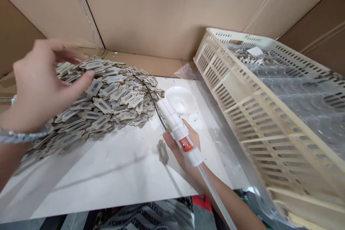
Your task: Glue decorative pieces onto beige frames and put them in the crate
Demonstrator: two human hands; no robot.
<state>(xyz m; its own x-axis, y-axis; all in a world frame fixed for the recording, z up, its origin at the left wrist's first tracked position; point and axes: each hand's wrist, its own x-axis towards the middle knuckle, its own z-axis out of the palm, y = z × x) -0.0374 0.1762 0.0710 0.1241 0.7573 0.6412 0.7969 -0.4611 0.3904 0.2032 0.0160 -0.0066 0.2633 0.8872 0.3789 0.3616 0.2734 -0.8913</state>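
Observation:
My left hand [47,82] hovers over the left side of a heap of flat metal pieces [107,93], slightly blurred. Its thumb and fingers are apart, with nothing between them. In my right hand [183,151] is a white glue gun [175,122], its nozzle pointing away toward the heap. A clear glue stick [215,190] sticks out of its rear, and an orange part shows in its body. Just left of my right hand, one loose metal piece [162,152] lies on the white table. The right fingers are partly hidden behind the tool.
Beyond the glue gun is a white bowl [184,99]. A slatted cream plastic crate [242,104] on the right holds clear plastic trays [293,82] and more metal pieces. A thin black cord [152,100] runs beside the tool. Cardboard walls [151,10] enclose the back of the white table [115,172].

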